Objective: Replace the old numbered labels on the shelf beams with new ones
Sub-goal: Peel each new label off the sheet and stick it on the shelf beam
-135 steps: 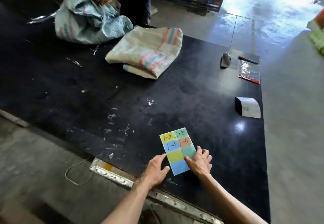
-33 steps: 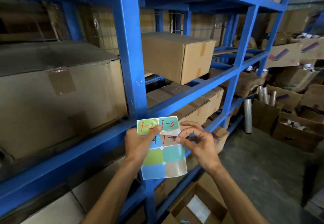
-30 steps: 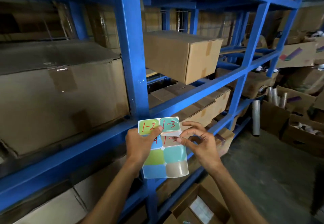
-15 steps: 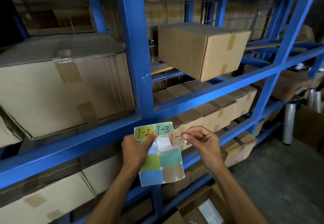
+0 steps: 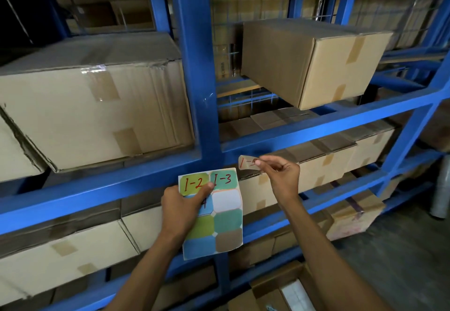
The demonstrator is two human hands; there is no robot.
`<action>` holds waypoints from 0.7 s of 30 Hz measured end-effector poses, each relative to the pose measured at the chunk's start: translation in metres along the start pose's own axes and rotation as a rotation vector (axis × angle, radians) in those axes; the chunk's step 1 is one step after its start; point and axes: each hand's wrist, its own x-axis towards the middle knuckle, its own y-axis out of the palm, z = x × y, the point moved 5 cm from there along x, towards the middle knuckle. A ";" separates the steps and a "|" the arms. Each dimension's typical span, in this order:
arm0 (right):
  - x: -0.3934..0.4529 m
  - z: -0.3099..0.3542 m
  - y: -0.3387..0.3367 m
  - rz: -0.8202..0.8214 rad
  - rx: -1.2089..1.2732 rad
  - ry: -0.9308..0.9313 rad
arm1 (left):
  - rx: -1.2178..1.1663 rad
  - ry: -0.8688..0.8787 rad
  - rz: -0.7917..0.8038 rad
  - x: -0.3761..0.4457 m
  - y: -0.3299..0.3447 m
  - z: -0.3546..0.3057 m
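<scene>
Nearest, the left hand [image 5: 181, 205] grips the sticker sheet [image 5: 214, 214], thumb pressed over its upper labels; seven stickers remain on it, with one blank white slot beside the thumb. The right hand [image 5: 280, 175] pinches one peeled tan label [image 5: 247, 162] by its edge, held just below the blue shelf beam [image 5: 316, 129]. To do the step well, the person should likely keep the sticky side off the fingers, line the label level with the beam face, touch one edge down first, then smooth across. Behind stand two large cardboard boxes [image 5: 95, 106] on the upper level; no old label shows
</scene>
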 end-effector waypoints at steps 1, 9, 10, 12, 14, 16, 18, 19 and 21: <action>0.005 -0.003 0.000 0.004 -0.021 -0.007 | -0.006 0.001 -0.005 0.000 0.001 -0.002; 0.030 -0.023 0.007 0.020 -0.057 -0.016 | -0.044 -0.013 -0.030 0.006 0.005 -0.007; 0.031 -0.024 0.008 0.013 -0.056 -0.025 | -0.047 -0.017 -0.028 0.007 0.005 -0.007; 0.033 -0.026 0.009 0.003 -0.054 -0.037 | -0.040 -0.018 -0.028 0.009 0.005 -0.006; 0.034 -0.028 0.010 -0.018 -0.046 -0.045 | -0.039 -0.020 -0.023 0.010 0.005 -0.006; 0.036 -0.030 0.010 -0.045 -0.030 -0.049 | -0.043 -0.026 -0.019 0.012 0.006 -0.004; 0.037 -0.031 0.011 -0.060 -0.016 -0.044 | -0.041 -0.027 -0.022 0.013 0.007 -0.004; 0.038 -0.032 0.011 -0.065 -0.009 -0.041 | -0.037 -0.025 -0.022 0.013 0.007 -0.004; 0.039 -0.034 0.011 -0.069 -0.009 -0.040 | -0.028 -0.022 -0.025 0.015 0.008 -0.003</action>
